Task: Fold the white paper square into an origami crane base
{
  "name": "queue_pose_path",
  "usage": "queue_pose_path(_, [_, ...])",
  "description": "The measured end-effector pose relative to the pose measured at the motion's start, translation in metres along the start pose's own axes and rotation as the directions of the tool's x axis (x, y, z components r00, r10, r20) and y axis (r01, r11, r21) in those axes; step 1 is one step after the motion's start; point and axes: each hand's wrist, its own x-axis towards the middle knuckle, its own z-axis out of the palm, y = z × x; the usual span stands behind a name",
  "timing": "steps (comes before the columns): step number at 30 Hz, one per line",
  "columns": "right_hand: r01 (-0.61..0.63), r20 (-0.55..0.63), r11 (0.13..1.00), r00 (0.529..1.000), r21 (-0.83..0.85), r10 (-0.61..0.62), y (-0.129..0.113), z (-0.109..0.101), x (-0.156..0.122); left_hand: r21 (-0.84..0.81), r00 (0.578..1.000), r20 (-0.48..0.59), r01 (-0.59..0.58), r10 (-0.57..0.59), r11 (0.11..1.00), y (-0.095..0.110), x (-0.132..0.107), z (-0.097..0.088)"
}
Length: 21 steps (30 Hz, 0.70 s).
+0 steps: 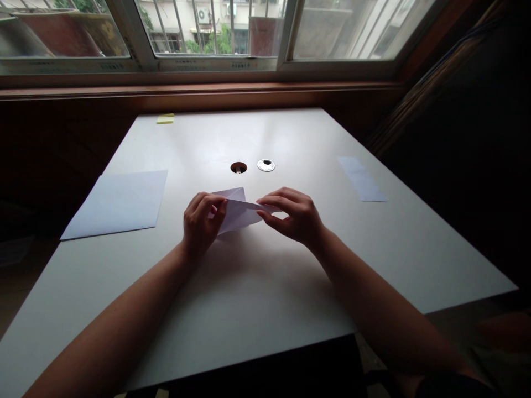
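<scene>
A folded sheet of white paper (234, 216) is held up between both hands, just above the middle of the table. My left hand (202, 218) pinches its left side between thumb and fingers. On the right, my right hand (292, 214) grips a narrow pointed end of the same paper, thumb below and fingers above. Creases and a slanted flap show on the paper; its lower left part is hidden behind my left hand.
The white table (265, 293) carries a stack of white paper (120, 202) at left, a paper strip (362, 178) at right and yellow sticky notes (165, 118) at the far edge. Beyond my hands are a round hole (238, 167) and its metal cover (266, 165). A window (211, 33) stands behind.
</scene>
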Motion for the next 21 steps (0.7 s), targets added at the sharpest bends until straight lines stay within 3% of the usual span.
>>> queue_pose_path(12, [-0.225, 0.013, 0.948, 0.974, 0.227, 0.228, -0.0047, -0.0027, 0.0053, -0.031, 1.0, 0.017, 0.008, -0.007, 0.999, -0.002, -0.0013, 0.0005])
queue_pose_path(21, [-0.247, -0.003, 0.942, 0.967, 0.226, 0.254, -0.0039, -0.0047, 0.005, -0.059, 0.999, 0.032, 0.003, -0.001, 0.998, -0.0015, 0.0007, 0.0003])
